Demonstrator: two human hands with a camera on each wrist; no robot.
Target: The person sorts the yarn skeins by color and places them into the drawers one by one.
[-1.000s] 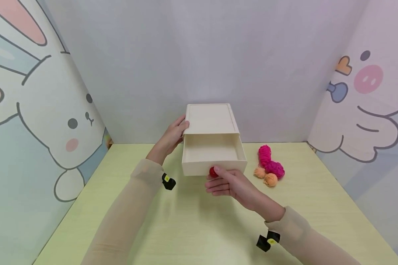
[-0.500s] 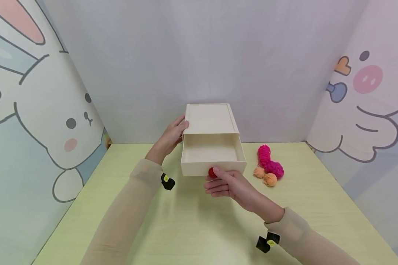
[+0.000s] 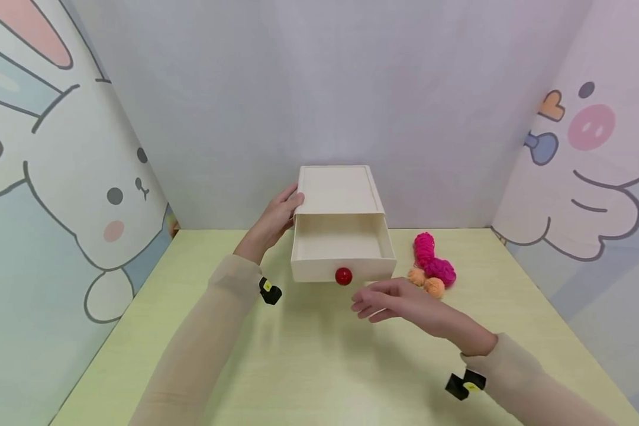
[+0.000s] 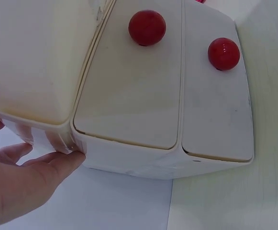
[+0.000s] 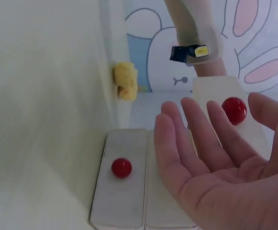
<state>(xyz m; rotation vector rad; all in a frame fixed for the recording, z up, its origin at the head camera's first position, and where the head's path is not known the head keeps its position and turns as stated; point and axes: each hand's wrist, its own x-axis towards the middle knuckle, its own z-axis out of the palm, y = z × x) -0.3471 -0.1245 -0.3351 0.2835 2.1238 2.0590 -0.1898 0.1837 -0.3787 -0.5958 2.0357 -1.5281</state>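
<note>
A small white drawer cabinet [image 3: 338, 189] stands at the back of the table, its top drawer [image 3: 311, 270] pulled out. The drawer's bare floor shows, and a red knob [image 3: 343, 276] sits on its front. My left hand [image 3: 270, 223] rests against the cabinet's left side, thumb at the top edge; the left wrist view shows the fingertips [image 4: 74, 160] touching the side wall. Off the knob, to its lower right, my right hand [image 3: 399, 300] hovers with loosely bent fingers and nothing in them. Two lower drawers [image 4: 129, 91] with red knobs are closed in the left wrist view.
Magenta yarn skeins [image 3: 439, 272] and small orange yarn balls [image 3: 434, 287] lie on the table right of the cabinet. A yellow fluffy bundle [image 5: 125, 79] appears in the right wrist view. Cartoon-printed panels [image 3: 112, 236] and a grey backdrop [image 3: 234, 118] enclose the table.
My right hand has let go of the red knob and moved right and slightly down. The drawer stays pulled out, and my left hand keeps its place on the cabinet.
</note>
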